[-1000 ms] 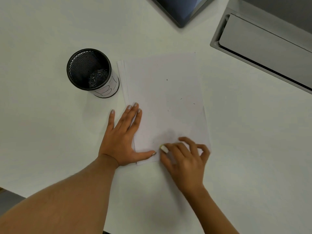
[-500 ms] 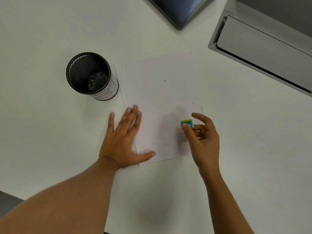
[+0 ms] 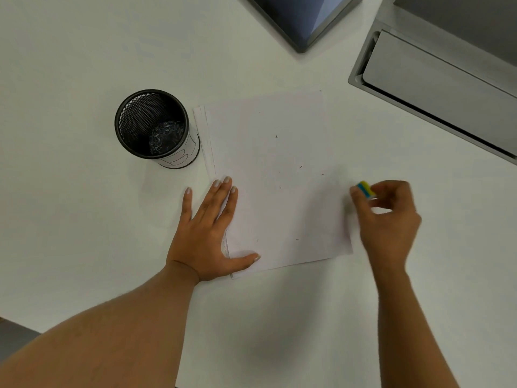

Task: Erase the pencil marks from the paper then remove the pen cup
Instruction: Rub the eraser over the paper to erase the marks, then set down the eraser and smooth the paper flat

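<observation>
Well, the white tabletop fills nearly everything in sight. At its far right a grey metal hatch is set into the surface, and a dark flat device pokes in from the far edge.

Near the middle lies the paper, a thin stack with its sheets fanned slightly along the left side. Just left of its far-left corner stands the pen cup, black mesh and upright, with a tangle of something pale and wiry at the bottom. I cannot tell whether it touches the sheets.

The left hand lies flat on the stack's near-left corner, fingers straight and thumb spread along the near edge, with the little finger out on the bare tabletop. The right hand, a bit blurred, sits just off the paper's right edge with its fingers curled, pinching a small eraser with a blue and yellow sleeve between thumb and fingertips.

A few dark specks dot the top sheet.
</observation>
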